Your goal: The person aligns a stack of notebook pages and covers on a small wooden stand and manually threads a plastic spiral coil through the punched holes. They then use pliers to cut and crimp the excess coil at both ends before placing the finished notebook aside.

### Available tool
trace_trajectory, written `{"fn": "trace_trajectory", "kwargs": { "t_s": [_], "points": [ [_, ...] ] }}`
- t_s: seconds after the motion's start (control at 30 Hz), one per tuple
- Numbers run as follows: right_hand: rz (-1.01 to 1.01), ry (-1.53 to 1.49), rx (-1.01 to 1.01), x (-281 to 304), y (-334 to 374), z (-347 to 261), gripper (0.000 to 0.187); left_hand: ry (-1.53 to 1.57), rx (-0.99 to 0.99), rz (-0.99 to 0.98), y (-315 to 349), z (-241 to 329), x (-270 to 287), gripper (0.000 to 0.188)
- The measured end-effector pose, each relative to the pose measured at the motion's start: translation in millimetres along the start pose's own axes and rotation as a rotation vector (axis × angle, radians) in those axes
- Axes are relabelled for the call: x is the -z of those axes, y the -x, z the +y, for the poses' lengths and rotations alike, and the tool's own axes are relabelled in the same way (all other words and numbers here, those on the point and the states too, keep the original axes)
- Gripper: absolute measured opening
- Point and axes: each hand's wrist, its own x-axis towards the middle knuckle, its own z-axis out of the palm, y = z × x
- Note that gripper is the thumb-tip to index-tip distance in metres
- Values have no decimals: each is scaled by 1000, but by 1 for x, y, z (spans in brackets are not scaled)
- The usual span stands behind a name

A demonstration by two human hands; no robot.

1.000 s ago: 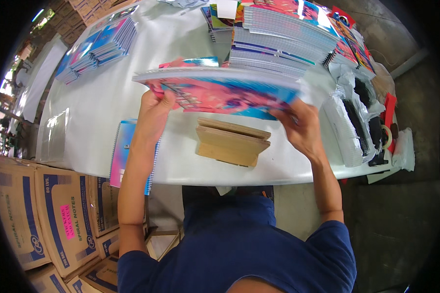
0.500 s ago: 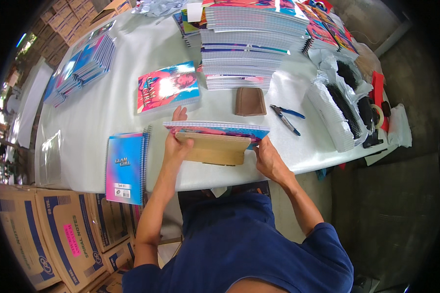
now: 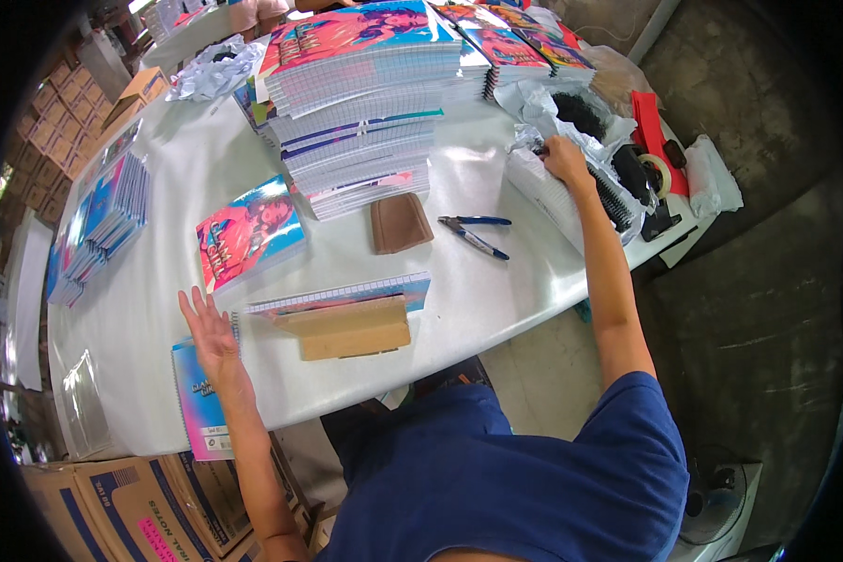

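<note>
My left hand (image 3: 213,339) hovers with fingers spread over a blue and pink spiral notebook (image 3: 197,393), holding nothing. At the right, my right hand (image 3: 567,161) is closed at the top of a white-wrapped pack (image 3: 543,192) of black spiral binding coils (image 3: 611,199); its fingertips are partly hidden, so what they grip is unclear. Between my arms, a pile of squared sheets with a colourful cover (image 3: 347,294) stands on its long edge. A bent brown cardboard piece (image 3: 356,330) rests against its near side.
A tall stack of unbound notebooks (image 3: 356,112) rises at the back. A pink and blue notebook block (image 3: 250,229), a brown pad (image 3: 400,223) and blue-handled pliers (image 3: 478,236) lie in front. Bound notebooks (image 3: 103,220) are piled left. Cartons (image 3: 150,506) stand lower left.
Both hands have let go of the sheets and cardboard, which stay standing. My left hand has moved left and opened; my right hand has reached out to the coil pack. The view has turned right.
</note>
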Motion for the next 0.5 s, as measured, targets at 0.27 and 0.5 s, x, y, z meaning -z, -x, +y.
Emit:
{"fn": "trace_trajectory", "kwargs": {
  "t_s": [0.27, 0.5],
  "points": [
    [356, 4, 194, 38, 12, -30, 11, -262, -232, 20, -5, 48, -23, 83],
    [232, 60, 52, 18, 10, -3, 9, -530, -581, -166, -7, 89, -82, 73]
  ]
}}
